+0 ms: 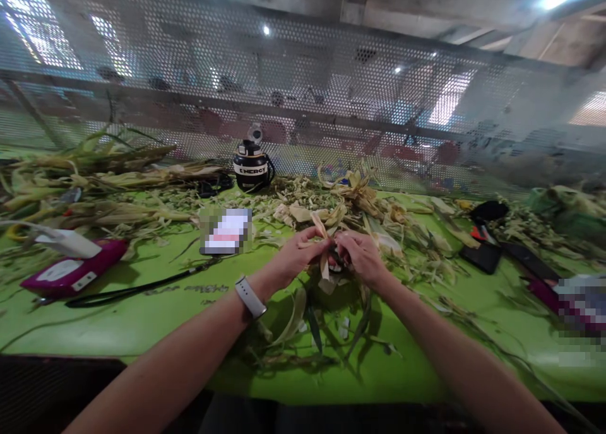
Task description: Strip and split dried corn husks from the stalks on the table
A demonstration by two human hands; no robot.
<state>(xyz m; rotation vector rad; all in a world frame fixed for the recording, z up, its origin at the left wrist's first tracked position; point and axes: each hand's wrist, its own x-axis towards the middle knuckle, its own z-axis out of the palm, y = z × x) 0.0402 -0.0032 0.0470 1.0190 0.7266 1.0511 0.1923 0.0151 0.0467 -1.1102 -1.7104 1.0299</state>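
Left hand (296, 257): fingers drawn together, thumb and forefinger pinching the upper part of a pale husk (324, 265).
Right hand (362, 257): fingers curled in tight on the same husk from the opposite side; a small dark bit shows at its fingertips, too small to identify.
Husk: between the two hands, touching both, held just above the table.
Long axis: the strip runs away-and-toward the person, one end poking out past the fingertips, the other hanging down below them.
Nearer hand: neither; both meet on it, thumbs almost touching, the left showing the clearer pinch.
Watch (250, 297): on the left wrist, pale strap.
Under the hands: loose leaves (303, 314), green and tan, lying flat beneath the wrists.
Beyond the fingertips: a pile of scraps (360, 197), near but apart from the hands.
Left of the left hand: a phone (226, 232) close by, a black cord (142, 289) nearer the forearm, and a pink device (71, 273) well apart.
Beyond the left hand: a black bottle (250, 166), upright.
Right of the right hand: a black case (483, 255), well apart.
Surface: green table (142, 323), flat, strewn with scraps.
Room: a perforated screen (303, 93) along the table's far edge, with a blurred hall and lights behind it.
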